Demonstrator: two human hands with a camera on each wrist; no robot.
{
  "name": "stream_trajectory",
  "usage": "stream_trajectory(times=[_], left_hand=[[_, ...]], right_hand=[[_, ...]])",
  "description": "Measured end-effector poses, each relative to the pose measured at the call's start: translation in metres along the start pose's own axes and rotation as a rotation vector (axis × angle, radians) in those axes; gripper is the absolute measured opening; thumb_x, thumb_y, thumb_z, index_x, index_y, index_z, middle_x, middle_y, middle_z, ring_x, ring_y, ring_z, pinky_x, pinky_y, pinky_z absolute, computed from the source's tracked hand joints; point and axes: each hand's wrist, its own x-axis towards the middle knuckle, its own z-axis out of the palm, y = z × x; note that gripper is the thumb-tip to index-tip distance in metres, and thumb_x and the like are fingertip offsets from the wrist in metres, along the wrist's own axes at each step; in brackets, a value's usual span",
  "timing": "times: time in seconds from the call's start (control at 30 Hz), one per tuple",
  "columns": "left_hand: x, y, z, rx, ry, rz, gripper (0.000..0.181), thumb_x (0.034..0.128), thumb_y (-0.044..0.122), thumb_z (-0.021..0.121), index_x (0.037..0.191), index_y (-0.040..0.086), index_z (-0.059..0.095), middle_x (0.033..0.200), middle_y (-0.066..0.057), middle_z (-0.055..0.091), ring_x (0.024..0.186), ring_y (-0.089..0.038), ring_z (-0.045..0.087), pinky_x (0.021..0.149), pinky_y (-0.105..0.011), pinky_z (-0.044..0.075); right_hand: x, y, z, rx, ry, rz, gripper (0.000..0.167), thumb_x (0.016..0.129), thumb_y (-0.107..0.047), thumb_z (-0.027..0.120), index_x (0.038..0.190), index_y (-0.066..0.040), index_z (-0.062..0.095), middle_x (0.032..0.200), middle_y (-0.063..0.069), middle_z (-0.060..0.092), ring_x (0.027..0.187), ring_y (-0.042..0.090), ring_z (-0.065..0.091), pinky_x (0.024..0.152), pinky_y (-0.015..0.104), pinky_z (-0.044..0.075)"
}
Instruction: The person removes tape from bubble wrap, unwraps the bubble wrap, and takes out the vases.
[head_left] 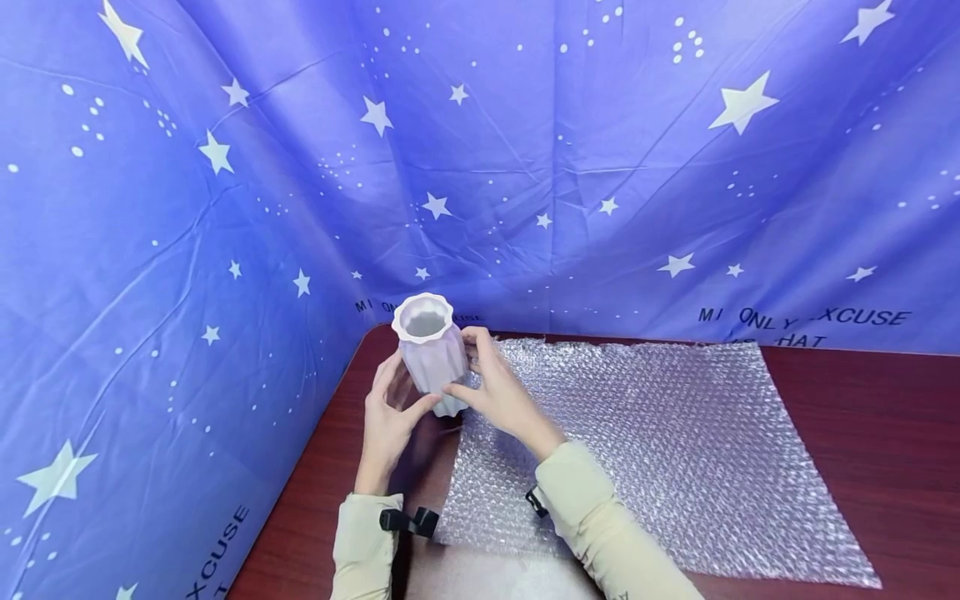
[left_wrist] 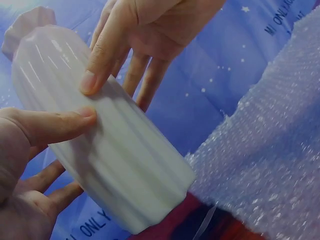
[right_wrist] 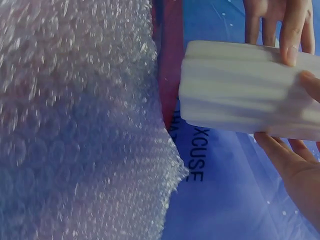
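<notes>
A pale, glossy ribbed vase (head_left: 433,360) with a scalloped rim is held between both hands above the left edge of the bubble wrap (head_left: 637,450). My left hand (head_left: 386,421) grips its left side, thumb across the front. From the right, my right hand (head_left: 501,390) grips the other side, its thumb also on the front. In the left wrist view the vase (left_wrist: 120,160) leans, and its base appears raised off the table. The right wrist view shows the lower part of the vase (right_wrist: 230,92); its rim is out of that frame.
The bubble wrap lies flat over much of the dark red wooden table (head_left: 885,433). A blue cloth with white stars (head_left: 540,167) hangs behind the table and along its left side. Black straps (head_left: 408,522) are around the sleeve cuffs.
</notes>
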Motion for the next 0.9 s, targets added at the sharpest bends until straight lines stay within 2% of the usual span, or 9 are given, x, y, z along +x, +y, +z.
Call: stream_trajectory(times=[0.3, 0.53, 0.77, 0.9], left_hand=[[0.000, -0.004, -0.005, -0.040, 0.047, -0.055, 0.083, 0.0759, -0.021, 0.071, 0.150, 0.001, 0.040, 0.141, -0.002, 0.047, 0.133, -0.009, 0.048, 0.110, -0.022, 0.041], [0.002, -0.007, -0.009, -0.023, 0.058, -0.069, 0.080, 0.0773, -0.018, 0.072, 0.149, 0.002, 0.042, 0.148, -0.014, 0.047, 0.133, -0.013, 0.049, 0.109, -0.022, 0.042], [0.001, -0.016, -0.014, -0.012, 0.069, -0.072, 0.078, 0.0769, -0.017, 0.074, 0.147, 0.003, 0.045, 0.146, -0.016, 0.050, 0.130, -0.011, 0.052, 0.107, -0.021, 0.043], [0.000, -0.020, -0.016, -0.037, 0.084, -0.080, 0.078, 0.0761, -0.017, 0.074, 0.146, 0.003, 0.046, 0.142, -0.015, 0.053, 0.128, -0.011, 0.055, 0.106, -0.021, 0.045]], right_hand=[[0.005, 0.007, 0.013, 0.020, 0.016, 0.062, 0.073, 0.083, -0.004, 0.078, 0.140, -0.003, 0.032, 0.139, 0.022, 0.048, 0.128, 0.034, 0.054, 0.105, 0.043, 0.049], [0.011, 0.014, 0.019, 0.011, 0.018, 0.057, 0.071, 0.083, -0.004, 0.078, 0.138, -0.003, 0.033, 0.139, 0.022, 0.048, 0.129, 0.035, 0.053, 0.105, 0.041, 0.049], [0.011, 0.021, 0.026, 0.014, 0.016, 0.061, 0.070, 0.082, -0.003, 0.078, 0.136, -0.003, 0.034, 0.137, 0.022, 0.048, 0.128, 0.036, 0.053, 0.104, 0.041, 0.050], [0.011, 0.024, 0.029, -0.009, 0.006, 0.066, 0.069, 0.083, -0.005, 0.078, 0.137, -0.003, 0.034, 0.139, 0.022, 0.047, 0.129, 0.035, 0.053, 0.105, 0.040, 0.049]])
